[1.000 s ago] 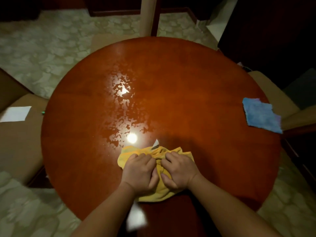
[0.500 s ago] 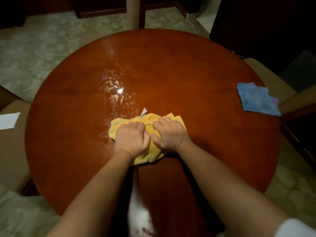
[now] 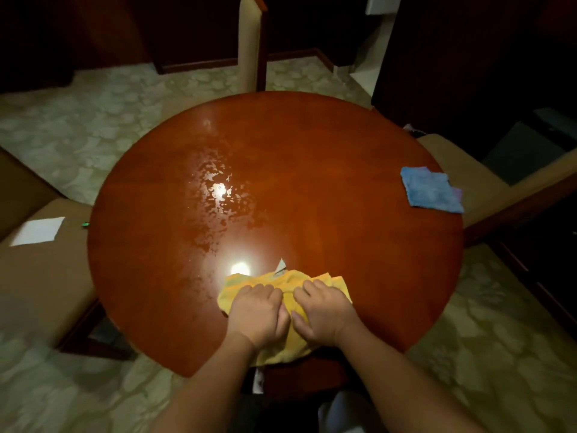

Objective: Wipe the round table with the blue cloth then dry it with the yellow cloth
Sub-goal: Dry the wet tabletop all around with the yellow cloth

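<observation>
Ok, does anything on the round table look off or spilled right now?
Yes: a patchy film of wet streaks covers the left-centre of the round reddish wooden table, beyond the crumpled yellow cloth under both hands. The square blue cloth lies flat at the right edge, one corner about at the rim. Nothing looks damaged.

Round table (image 3: 343, 220), red-brown, wet patch left of centre. Yellow cloth (image 3: 287, 281) at near edge, bunched under left hand (image 3: 257, 312) and right hand (image 3: 324, 310), both pressing down. Blue cloth (image 3: 429, 190) flat at right rim.
</observation>
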`<state>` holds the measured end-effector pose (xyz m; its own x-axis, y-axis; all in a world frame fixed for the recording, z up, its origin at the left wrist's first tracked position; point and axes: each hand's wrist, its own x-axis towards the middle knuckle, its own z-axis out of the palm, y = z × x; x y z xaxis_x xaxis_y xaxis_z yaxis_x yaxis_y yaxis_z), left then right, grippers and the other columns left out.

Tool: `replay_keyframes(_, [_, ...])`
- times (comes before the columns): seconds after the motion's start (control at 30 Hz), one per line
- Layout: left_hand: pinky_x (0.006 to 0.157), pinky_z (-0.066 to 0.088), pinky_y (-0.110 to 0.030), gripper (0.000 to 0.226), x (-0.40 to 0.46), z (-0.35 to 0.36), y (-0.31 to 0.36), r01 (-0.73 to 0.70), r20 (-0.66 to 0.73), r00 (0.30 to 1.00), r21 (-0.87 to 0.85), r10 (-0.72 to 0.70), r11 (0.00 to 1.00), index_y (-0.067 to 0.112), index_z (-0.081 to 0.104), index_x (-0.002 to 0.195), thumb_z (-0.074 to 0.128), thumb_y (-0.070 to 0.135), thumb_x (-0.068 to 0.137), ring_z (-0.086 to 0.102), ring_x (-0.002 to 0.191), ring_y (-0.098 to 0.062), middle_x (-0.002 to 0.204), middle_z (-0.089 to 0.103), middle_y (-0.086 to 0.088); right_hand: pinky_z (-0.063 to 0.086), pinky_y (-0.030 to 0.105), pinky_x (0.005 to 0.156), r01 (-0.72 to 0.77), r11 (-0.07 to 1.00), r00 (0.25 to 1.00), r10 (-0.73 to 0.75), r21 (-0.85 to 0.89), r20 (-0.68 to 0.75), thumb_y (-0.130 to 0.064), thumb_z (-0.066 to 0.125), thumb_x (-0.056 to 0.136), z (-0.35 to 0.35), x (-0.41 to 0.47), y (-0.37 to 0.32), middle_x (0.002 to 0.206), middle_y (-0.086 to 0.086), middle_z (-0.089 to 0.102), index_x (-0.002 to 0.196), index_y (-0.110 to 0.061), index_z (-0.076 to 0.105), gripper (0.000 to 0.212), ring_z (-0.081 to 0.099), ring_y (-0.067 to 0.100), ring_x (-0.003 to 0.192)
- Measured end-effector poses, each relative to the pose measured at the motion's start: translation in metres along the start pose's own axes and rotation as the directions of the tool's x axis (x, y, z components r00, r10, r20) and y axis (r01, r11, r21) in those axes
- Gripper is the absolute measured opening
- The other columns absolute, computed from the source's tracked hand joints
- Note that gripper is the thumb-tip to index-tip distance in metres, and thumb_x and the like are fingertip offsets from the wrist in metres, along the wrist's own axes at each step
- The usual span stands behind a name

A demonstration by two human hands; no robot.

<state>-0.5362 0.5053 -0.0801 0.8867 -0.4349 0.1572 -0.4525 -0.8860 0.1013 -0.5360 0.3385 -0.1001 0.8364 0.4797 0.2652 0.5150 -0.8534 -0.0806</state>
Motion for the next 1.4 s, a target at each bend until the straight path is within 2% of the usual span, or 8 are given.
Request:
replay_keyframes(0.2, [0.049,0.031,-0.032,0.021,0.003,0.006,-0.003,-0.005,-0.042,0.999,-0.100,0.001,0.995,0.016,0.047,0.059,0.045,0.030,0.074,0.043,0.048,-0.023,0.055,0.045,-0.001,0.035,0.023,0.045,0.063,0.997,0.998,-0.062,0.044,-0.010,-0.047,0.041,0.076,0.004,0.006,0.012,0.071,0.001,0.053,0.077,-0.017,0.055,0.033,0.051,0.019,0.060])
replay_keyframes(0.4, [0.049,0.031,-0.032,0.021,0.037,0.013,-0.016,-0.014,-0.094,0.996,-0.126,0.002,0.992,0.016,0.046,0.059,0.044,0.032,0.073,0.043,0.048,-0.023,0.056,0.045,-0.001,0.041,0.027,0.046,0.109,0.984,0.993,-0.101,0.143,-0.063,-0.044,0.044,0.076,0.013,0.034,0.035,0.074,0.004,0.056,0.079,-0.014,0.059,0.034,0.055,0.023,0.065])
replay_keyframes(0.53, [0.049,0.031,-0.032,0.022,0.077,0.018,-0.028,0.092,-0.128,0.987,-0.057,-0.099,0.994,0.015,0.047,0.059,0.041,0.029,0.075,0.046,0.050,-0.026,0.056,0.048,-0.003,0.040,0.028,0.044,0.172,0.970,0.984,-0.162,0.174,-0.070,-0.044,0.042,0.078,0.024,0.086,0.072,0.073,0.009,0.055,0.085,-0.017,0.042,0.028,0.056,0.029,0.063])
replay_keyframes(0.67, [0.051,0.030,-0.031,0.024,0.097,0.021,-0.035,0.136,-0.095,0.986,0.002,-0.136,0.991,0.013,0.050,0.059,0.040,0.029,0.074,0.048,0.050,-0.028,0.055,0.052,-0.005,0.042,0.029,0.044,0.140,0.972,0.988,-0.124,0.187,-0.094,-0.044,0.040,0.081,0.029,0.099,0.079,0.072,0.012,0.055,0.080,-0.010,0.057,0.038,0.057,0.030,0.062])
replay_keyframes(0.83, [0.050,0.033,-0.033,0.026,0.080,0.014,-0.022,0.073,-0.039,0.997,0.012,-0.073,0.997,0.013,0.051,0.059,0.039,0.030,0.075,0.049,0.050,-0.028,0.055,0.052,-0.005,0.040,0.025,0.043,-0.062,0.989,0.991,0.077,0.135,-0.110,-0.043,0.039,0.074,0.014,0.067,0.055,0.067,0.007,0.057,0.072,-0.009,0.060,0.040,0.058,0.028,0.060])
replay_keyframes(1.0, [0.048,0.038,-0.034,0.023,0.039,0.009,0.027,-0.032,0.005,0.999,-0.048,0.033,0.998,0.014,0.052,0.059,0.042,0.031,0.072,0.050,0.050,-0.029,0.056,0.052,-0.006,0.041,0.027,0.046,-0.108,0.988,0.992,0.113,0.109,-0.046,-0.045,0.042,0.079,-0.007,-0.010,0.043,0.071,0.002,0.055,0.074,-0.015,0.056,0.034,0.056,0.023,0.063])
replay_keyframes(1.13, [0.049,0.039,-0.034,0.023,0.020,0.009,0.050,-0.147,-0.022,0.989,-0.132,0.146,0.980,0.014,0.050,0.061,0.045,0.031,0.075,0.048,0.051,-0.028,0.057,0.049,-0.006,0.042,0.028,0.046,-0.080,0.993,0.997,0.080,0.090,0.006,-0.042,0.041,0.085,-0.021,-0.051,0.040,0.075,0.000,0.053,0.082,-0.018,0.052,0.027,0.053,0.019,0.064])
replay_keyframes(1.4, [0.051,0.038,-0.032,0.024,0.056,0.016,0.040,-0.227,0.001,0.973,-0.145,0.230,0.963,0.014,0.052,0.062,0.043,0.033,0.074,0.048,0.051,-0.026,0.059,0.051,-0.004,0.046,0.030,0.049,0.008,0.996,1.000,-0.010,0.087,0.022,-0.037,0.041,0.086,-0.013,-0.034,0.069,0.083,0.006,0.058,0.092,-0.015,0.051,0.025,0.054,0.024,0.070])
